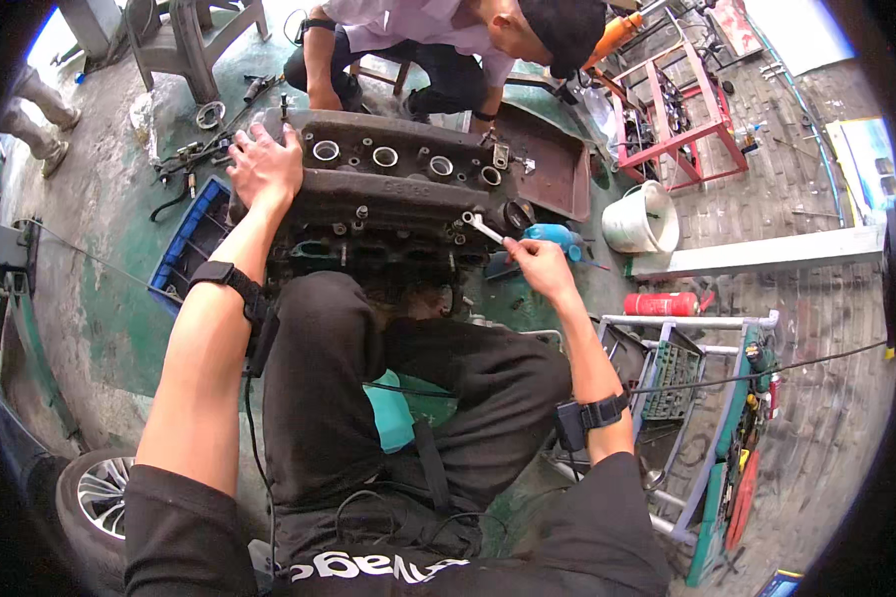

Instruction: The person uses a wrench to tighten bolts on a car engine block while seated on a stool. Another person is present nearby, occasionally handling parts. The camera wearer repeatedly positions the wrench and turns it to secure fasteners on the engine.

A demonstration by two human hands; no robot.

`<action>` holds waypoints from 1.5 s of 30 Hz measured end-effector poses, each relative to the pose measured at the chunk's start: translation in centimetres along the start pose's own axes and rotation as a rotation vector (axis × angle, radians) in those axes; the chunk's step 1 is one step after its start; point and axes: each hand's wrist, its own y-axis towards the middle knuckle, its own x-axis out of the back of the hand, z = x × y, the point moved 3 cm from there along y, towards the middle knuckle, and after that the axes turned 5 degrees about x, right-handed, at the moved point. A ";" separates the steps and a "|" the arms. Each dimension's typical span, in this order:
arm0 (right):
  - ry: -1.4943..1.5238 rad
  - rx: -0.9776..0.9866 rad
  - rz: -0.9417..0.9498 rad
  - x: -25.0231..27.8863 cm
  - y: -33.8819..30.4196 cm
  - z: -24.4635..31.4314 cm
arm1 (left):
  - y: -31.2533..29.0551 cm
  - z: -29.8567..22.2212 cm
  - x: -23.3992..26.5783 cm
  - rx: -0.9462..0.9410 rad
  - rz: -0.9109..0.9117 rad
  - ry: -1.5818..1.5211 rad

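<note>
In front of my knees stands a grimy engine [314, 221] with a dark valve cover [368, 184] on top, which has a row of several round holes. My left hand [266, 167] lies on the left end of the cover, fingers spread, holding nothing. On the right, my right hand [542, 269] grips the end of a silver wrench [486, 230]. The wrench's far end is at a bolt along the near right edge of the cover; how it fits the bolt is too small to tell. A black round cap [518, 213] sits just beyond the wrench.
Across the engine a person [418, 40] crouches, hands near its far side. A brown metal tray [553, 164], a blue bottle [554, 239] and a white bucket [639, 219] stand right. A blue crate [181, 239] lies left. Further right are a fire extinguisher [664, 303] and a tool cart [717, 438].
</note>
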 end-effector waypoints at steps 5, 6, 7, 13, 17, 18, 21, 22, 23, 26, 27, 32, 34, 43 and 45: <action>-0.030 0.054 0.168 1.2 1.9 -0.1 | 0.0 0.0 0.1 0.002 0.004 -0.022; 0.010 0.020 0.187 1.4 2.0 -0.2 | -0.1 -0.1 0.2 0.004 0.011 -0.030; 0.046 0.003 0.200 1.5 2.2 -0.2 | -0.1 -0.1 0.2 0.008 0.014 -0.034; 0.099 -0.024 0.278 1.3 2.3 -0.2 | -0.1 -0.1 0.4 0.013 0.015 -0.036; 0.078 -0.026 0.276 1.4 2.4 0.1 | -0.1 -0.1 0.4 0.011 0.016 -0.023; 0.058 -0.068 0.296 1.4 2.4 0.2 | -0.1 -0.1 0.4 0.011 0.022 -0.034; 0.064 -0.142 0.331 1.4 2.1 0.8 | -0.2 -0.1 0.6 0.012 0.043 -0.048; 0.151 -0.215 0.376 1.1 1.8 1.0 | -0.2 -0.1 0.7 0.012 0.032 -0.048; 0.238 -0.288 0.419 0.5 1.2 1.2 | -0.2 -0.1 0.8 0.014 0.039 -0.044; 0.738 -0.506 0.557 -2.2 -1.7 2.5 | -0.2 -0.2 0.8 0.007 0.033 -0.039; 0.907 -0.512 0.570 -3.6 -2.4 3.3 | -0.2 -0.2 0.8 0.010 0.031 -0.043; 1.625 -0.461 0.377 -11.2 -2.3 9.1 | -0.2 -0.1 0.7 0.000 -0.006 -0.031; 1.899 -0.335 0.320 -13.1 -0.1 12.0 | -0.2 -0.1 0.7 0.003 0.015 -0.040; 2.188 -0.167 0.441 -11.2 -2.0 15.8 | -0.3 -0.1 0.9 0.010 0.014 -0.030; 1.743 -0.081 0.542 -10.8 -4.7 13.9 | -0.3 0.0 0.7 0.011 0.028 -0.039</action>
